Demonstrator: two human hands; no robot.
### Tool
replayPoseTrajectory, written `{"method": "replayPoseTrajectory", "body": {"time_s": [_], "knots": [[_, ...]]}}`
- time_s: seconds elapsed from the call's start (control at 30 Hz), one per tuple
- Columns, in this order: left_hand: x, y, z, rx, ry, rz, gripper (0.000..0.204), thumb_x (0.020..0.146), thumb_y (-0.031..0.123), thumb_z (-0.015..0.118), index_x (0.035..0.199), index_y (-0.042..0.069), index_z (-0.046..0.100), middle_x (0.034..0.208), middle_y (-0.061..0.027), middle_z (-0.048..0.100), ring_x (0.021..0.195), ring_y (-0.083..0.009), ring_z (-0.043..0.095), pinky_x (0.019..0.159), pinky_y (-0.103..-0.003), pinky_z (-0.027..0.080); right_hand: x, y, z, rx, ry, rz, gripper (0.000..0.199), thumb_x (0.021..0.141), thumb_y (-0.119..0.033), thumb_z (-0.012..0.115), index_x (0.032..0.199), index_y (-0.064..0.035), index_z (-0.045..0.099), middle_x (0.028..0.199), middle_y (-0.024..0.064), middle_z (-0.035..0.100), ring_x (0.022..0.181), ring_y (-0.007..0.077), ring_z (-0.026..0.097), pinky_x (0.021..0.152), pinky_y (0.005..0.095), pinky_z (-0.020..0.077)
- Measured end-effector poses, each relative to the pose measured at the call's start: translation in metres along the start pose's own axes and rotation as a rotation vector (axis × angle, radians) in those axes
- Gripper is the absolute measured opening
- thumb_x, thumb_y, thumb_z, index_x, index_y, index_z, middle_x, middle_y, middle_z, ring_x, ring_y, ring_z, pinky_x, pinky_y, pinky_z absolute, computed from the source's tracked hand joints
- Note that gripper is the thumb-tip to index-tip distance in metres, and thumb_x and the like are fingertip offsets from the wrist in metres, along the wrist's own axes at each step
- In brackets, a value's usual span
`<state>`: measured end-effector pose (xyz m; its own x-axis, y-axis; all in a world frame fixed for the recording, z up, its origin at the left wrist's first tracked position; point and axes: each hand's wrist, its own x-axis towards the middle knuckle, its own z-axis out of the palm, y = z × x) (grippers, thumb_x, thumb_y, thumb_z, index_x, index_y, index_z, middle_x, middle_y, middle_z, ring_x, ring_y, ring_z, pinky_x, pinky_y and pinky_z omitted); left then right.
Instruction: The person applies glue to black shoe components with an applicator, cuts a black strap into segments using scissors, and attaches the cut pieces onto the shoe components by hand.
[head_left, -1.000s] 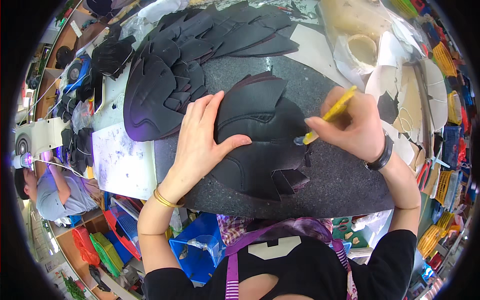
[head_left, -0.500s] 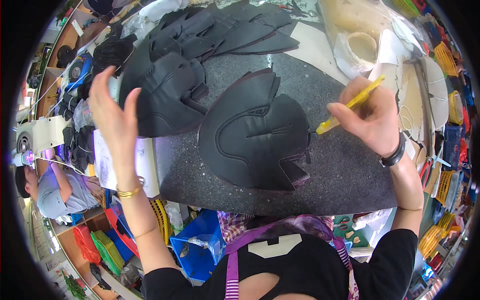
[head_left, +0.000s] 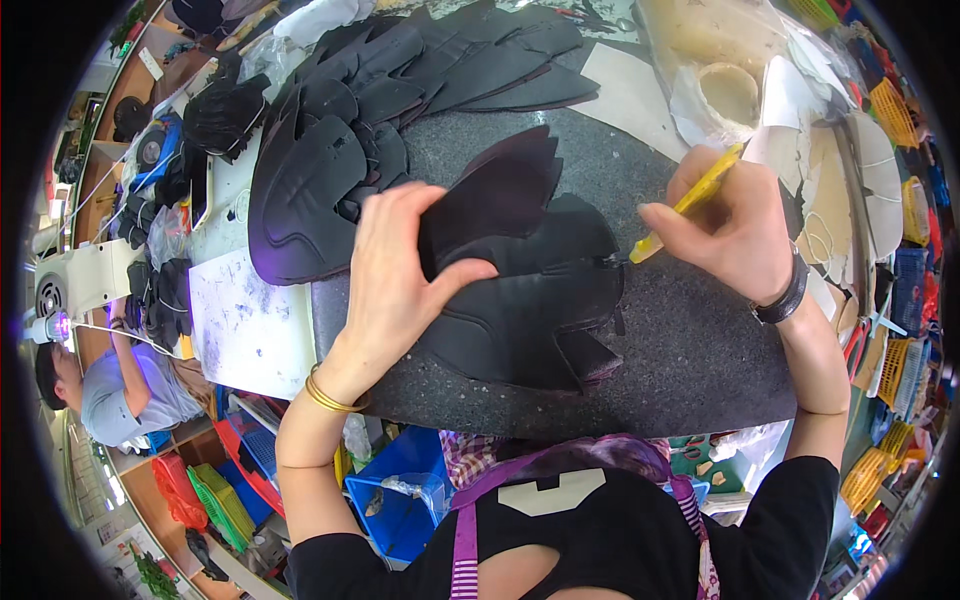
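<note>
In front of me lies a stack of black shoe uppers [head_left: 530, 320], flat pieces with stitched lines and notched edges. My left hand [head_left: 395, 265] pinches the left part of the top upper, thumb on its face. The far side of that piece is lifted and bent, its dark underside [head_left: 495, 190] showing. My right hand [head_left: 730, 225] holds a slim yellow pen-like tool [head_left: 705, 190] between thumb and fingers. Its lower end is just right of the stack's edge, apart from it; the exact kind of tool cannot be made out.
More black uppers [head_left: 310, 200] are heaped at the far left of the dark speckled worktop [head_left: 690, 350]. A stained white sheet [head_left: 250, 320] lies left, a tape roll [head_left: 728, 95] far right. A blue bin [head_left: 405, 495] stands below the near edge. Another person [head_left: 130, 385] works at the left.
My left hand has come right and down from above the left heap onto the stack, taking hold of the top upper and bending it. My right hand has moved slightly left with the yellow tool.
</note>
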<state>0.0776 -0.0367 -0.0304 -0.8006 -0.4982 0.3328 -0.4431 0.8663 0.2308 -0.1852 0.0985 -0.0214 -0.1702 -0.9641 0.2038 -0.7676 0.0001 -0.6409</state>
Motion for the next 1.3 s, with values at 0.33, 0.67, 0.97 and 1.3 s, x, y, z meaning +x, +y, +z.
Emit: {"method": "replayPoseTrajectory", "body": {"time_s": [0.33, 0.67, 0.97, 1.3], "knots": [[-0.003, -0.039, -0.037, -0.257, 0.202, -0.328, 0.050, 0.074, 0.015, 0.070, 0.118, 0.006, 0.049, 0.108, -0.0090, 0.056, 0.096, -0.0201, 0.053, 0.081, -0.031, 0.043, 0.004, -0.007, 0.013, 0.106, 0.134, -0.066, 0.049, 0.066, -0.032, 0.079, 0.052, -0.0004, 0.044, 0.045, 0.0096, 0.042, 0.036, 0.0215, 0.043, 0.037, 0.0310, 0.0326], [-0.004, 0.002, -0.003, -0.093, -0.159, -0.154, 0.073, 0.058, 0.033, 0.078, 0.114, -0.003, 0.047, 0.108, -0.0158, 0.051, 0.095, -0.0300, 0.051, 0.085, -0.036, 0.043, 0.001, -0.016, 0.008, 0.057, 0.092, -0.067, 0.043, 0.067, -0.029, 0.077, 0.057, 0.0013, 0.048, 0.049, 0.0116, 0.046, 0.041, 0.0245, 0.049, 0.042, 0.0311, 0.0388], [-0.007, -0.034, -0.074, -0.883, 0.195, -0.742, 0.043, 0.069, 0.009, 0.074, 0.104, 0.001, 0.050, 0.111, -0.0111, 0.055, 0.101, -0.0211, 0.051, 0.087, -0.033, 0.041, -0.006, -0.002, -0.010, -0.053, 0.020, -0.012, 0.019, 0.074, -0.009, 0.070, 0.071, -0.0014, 0.054, 0.056, -0.0006, 0.053, 0.051, 0.0033, 0.049, 0.045, 0.0193, 0.0362], [0.031, -0.043, -0.020, -0.126, 0.000, 0.073, 0.038, 0.074, 0.014, 0.068, 0.109, 0.005, 0.056, 0.120, -0.0141, 0.051, 0.112, -0.0305, 0.047, 0.091, -0.036, 0.041, 0.022, -0.012, -0.006, -0.005, 0.028, 0.094, 0.017, 0.077, -0.011, 0.069, 0.074, -0.0005, 0.056, 0.062, -0.0002, 0.058, 0.056, 0.0027, 0.051, 0.048, 0.0179, 0.0373]]}}
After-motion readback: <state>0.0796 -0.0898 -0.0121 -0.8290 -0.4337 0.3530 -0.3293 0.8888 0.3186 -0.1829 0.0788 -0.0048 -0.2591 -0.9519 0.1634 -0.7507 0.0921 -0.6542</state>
